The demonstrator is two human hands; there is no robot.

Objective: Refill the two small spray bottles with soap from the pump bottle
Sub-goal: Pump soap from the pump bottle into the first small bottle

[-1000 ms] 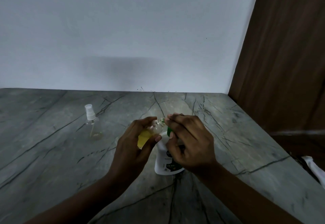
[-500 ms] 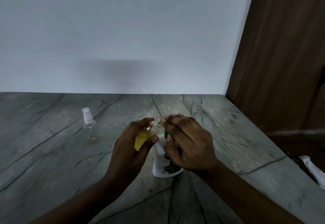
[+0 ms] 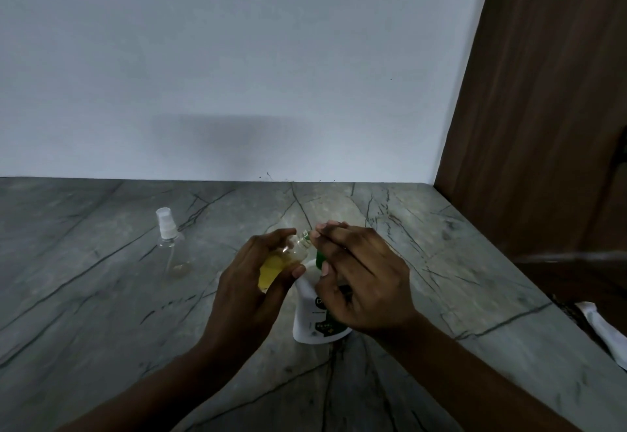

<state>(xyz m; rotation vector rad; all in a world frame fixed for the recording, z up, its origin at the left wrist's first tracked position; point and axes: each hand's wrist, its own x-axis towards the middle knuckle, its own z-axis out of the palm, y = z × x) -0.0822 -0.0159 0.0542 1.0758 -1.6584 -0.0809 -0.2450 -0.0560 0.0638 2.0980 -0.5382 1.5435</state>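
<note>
Where the right hand (image 3: 359, 279) curls over it, fingers on top and thumb beneath, the green head (image 3: 319, 258) of the pump bottle (image 3: 312, 316) is mostly hidden; whether its nozzle meets the open neck cannot be told.

- Pump bottle: white, upright on the grey veined counter (image 3: 101, 330), label partly covered by that hand.
- Small spray bottle (image 3: 288, 258): uncapped, tilted, part-filled with yellow liquid, gripped round its body by the left hand (image 3: 251, 282), neck toward the pump head.
- Second spray bottle (image 3: 171, 248): clear, white sprayer fitted, upright, well apart to the left; contents hard to make out.
- White object (image 3: 604, 330): right edge, cut off, unidentifiable.
- Wood panel (image 3: 543, 126): right side.
</note>
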